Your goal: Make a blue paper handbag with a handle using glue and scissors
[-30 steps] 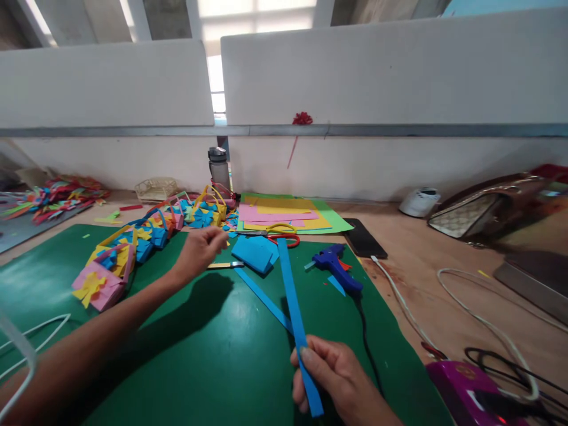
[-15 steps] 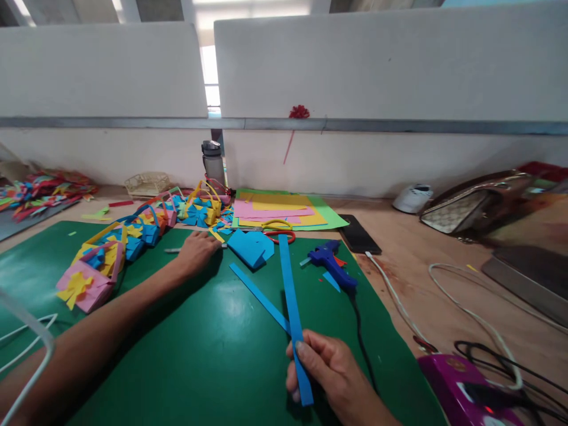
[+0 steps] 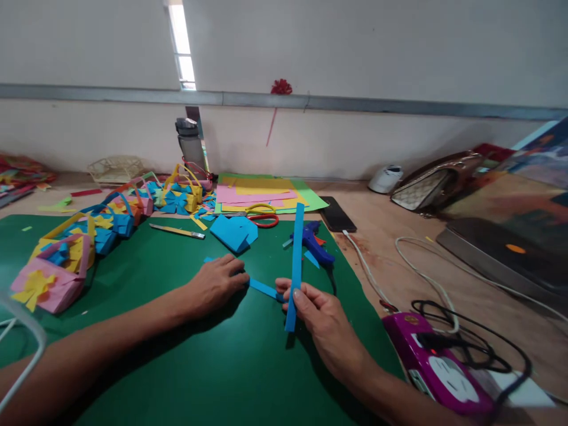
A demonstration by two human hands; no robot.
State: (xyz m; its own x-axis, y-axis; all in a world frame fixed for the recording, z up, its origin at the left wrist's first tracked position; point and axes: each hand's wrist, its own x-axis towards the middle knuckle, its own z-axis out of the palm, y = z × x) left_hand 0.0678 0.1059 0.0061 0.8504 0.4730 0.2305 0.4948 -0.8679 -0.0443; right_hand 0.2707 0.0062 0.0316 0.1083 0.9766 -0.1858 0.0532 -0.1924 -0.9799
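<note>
Upright in my right hand point(image 3: 317, 307) is a blue paper strip point(image 3: 296, 254), pinched between thumb and fingers. A second blue paper strip point(image 3: 265, 288) lies low over the green mat; its right end reaches the fingers of my right hand. My left hand point(image 3: 219, 281) has its fingers closed over the middle of that second strip, hiding part of it. Just beyond the left hand are a utility knife point(image 3: 177, 231) and folded blue paper point(image 3: 234, 232). A blue glue gun point(image 3: 317, 242) lies behind the upright strip.
Small paper baskets point(image 3: 53, 275) line the left side. Stacked coloured sheets point(image 3: 266, 192), red-and-yellow scissors point(image 3: 264, 219) and a phone point(image 3: 338, 214) sit at the back. A purple power strip point(image 3: 435, 361) with cables lies right of the green mat point(image 3: 213, 367). A bottle point(image 3: 191, 148) stands behind.
My left hand has left the utility knife and come nearer, onto the second strip. My right hand has raised the first strip more upright. The view has shifted right and down.
</note>
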